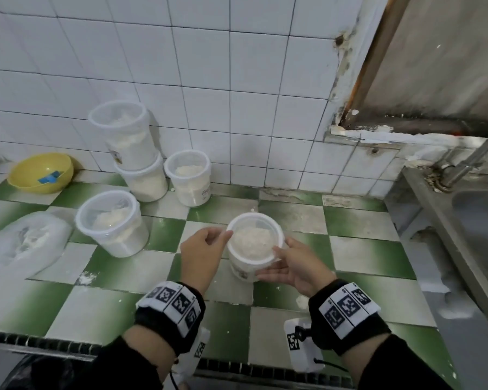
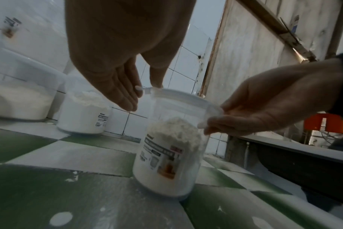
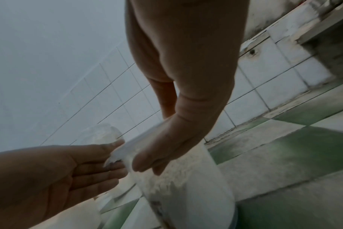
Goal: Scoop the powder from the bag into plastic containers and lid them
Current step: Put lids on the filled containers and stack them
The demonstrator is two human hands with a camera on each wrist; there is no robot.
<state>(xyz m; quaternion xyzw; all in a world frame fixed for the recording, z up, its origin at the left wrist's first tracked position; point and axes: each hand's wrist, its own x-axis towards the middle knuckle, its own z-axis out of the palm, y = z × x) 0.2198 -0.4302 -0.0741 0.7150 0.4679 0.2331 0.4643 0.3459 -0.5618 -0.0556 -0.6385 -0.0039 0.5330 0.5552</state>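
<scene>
The powder-filled plastic container (image 1: 252, 249) stands upright on the green-and-white tiled counter (image 1: 110, 274), its clear lid (image 2: 178, 96) resting across the rim but, by the look of it, not yet snapped down. The left hand (image 1: 200, 257) pinches a small tab at the lid's edge between thumb and forefinger; the right hand (image 1: 296, 270) pinches the opposite edge, its other fingers straight and together against the wall. To seat the lid well, centre it level on the rim first, then press around the edge evenly, steadying the tub so no powder puffs out. The tub's label (image 2: 162, 156) is too blurred to read; a neighbouring container (image 2: 82, 114) shows what looks like "Nittas".
</scene>
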